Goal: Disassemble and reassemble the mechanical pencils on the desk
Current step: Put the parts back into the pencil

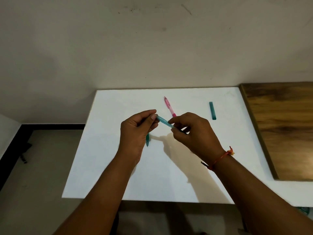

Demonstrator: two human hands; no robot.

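Above the white desk (108, 175), your left hand (137, 128) and right hand (196, 135) each pinch 1 end of the blue pencil barrel (163, 121), raised off it. Behind lies the pink pencil (169, 106); a teal case (212, 110) rests well right.

Blue barrel (163, 122) ends hidden inside left grip (137, 131), right grip (194, 133); green piece (147, 140) partly hidden.
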